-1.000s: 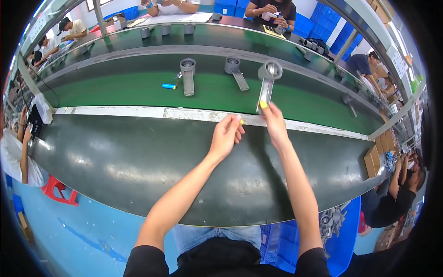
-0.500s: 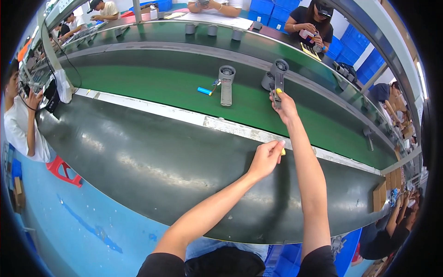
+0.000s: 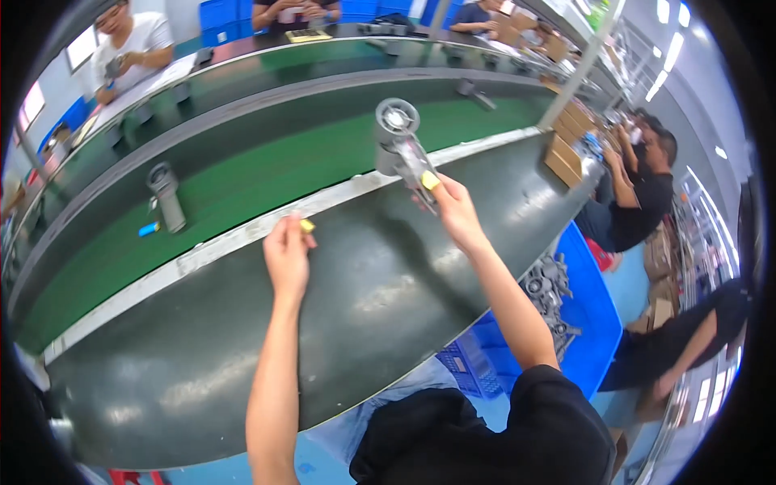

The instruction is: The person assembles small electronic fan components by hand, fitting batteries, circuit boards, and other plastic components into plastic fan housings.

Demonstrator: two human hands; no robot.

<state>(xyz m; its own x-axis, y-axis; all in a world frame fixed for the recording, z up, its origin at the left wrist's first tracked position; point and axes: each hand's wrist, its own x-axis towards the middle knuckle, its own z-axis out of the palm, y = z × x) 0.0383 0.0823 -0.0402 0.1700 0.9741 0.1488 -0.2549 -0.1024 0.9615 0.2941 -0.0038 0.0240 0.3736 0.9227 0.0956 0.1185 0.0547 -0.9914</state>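
We see the right hand [image 3: 454, 206] now lifted off the green belt [image 3: 267, 182], gripping the grey fan-headed part [image 3: 402, 148] above the dark table [image 3: 380, 299], left hand [image 3: 287, 257] still pinching a small yellow piece [image 3: 307, 225], another grey part [image 3: 164, 195] left behind on the belt.

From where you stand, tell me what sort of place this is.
Likely a factory assembly line: a long green conveyor belt carries grey housings, seated workers line both sides, and a blue crate holds more grey parts.

Both bare arms reach forward. The left hand [image 3: 287, 257] is pinched closed; the right hand [image 3: 454, 208] is raised higher, its fingers closed in a grip.
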